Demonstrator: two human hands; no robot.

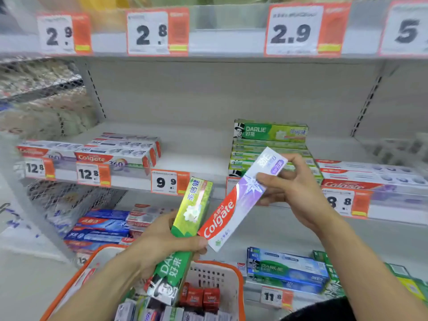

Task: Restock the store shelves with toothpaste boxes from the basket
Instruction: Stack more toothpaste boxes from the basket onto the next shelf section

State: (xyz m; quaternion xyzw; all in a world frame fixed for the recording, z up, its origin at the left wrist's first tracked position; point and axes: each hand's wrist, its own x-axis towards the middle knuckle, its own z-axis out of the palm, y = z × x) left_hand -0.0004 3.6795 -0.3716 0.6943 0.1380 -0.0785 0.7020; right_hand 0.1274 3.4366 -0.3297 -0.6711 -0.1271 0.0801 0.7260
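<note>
- Left hand (162, 237) grasps the green box (185, 230), lower centre, above the basket (236, 281).
- Right hand (294, 193) pinches the Colgate box (234, 205), centre.
- Step: sorting; next likely calls for matching each box to its shelf stack (271, 147).

Bare forearms (111, 272), no sleeves, 2 ringless hands.

Shop: price-tagged shelves (208, 181) of toothpaste boxes (269, 144)

Middle shelf (196, 156): Colgate 360 boxes (115, 151) at 9 o'clock; green Darlie stack (268, 144) at 2 o'clock.
Lower shelf (278, 230): blue Colgate boxes (102, 228) at 8 o'clock; blue Darlie boxes (287, 267) at 4 o'clock.
</note>
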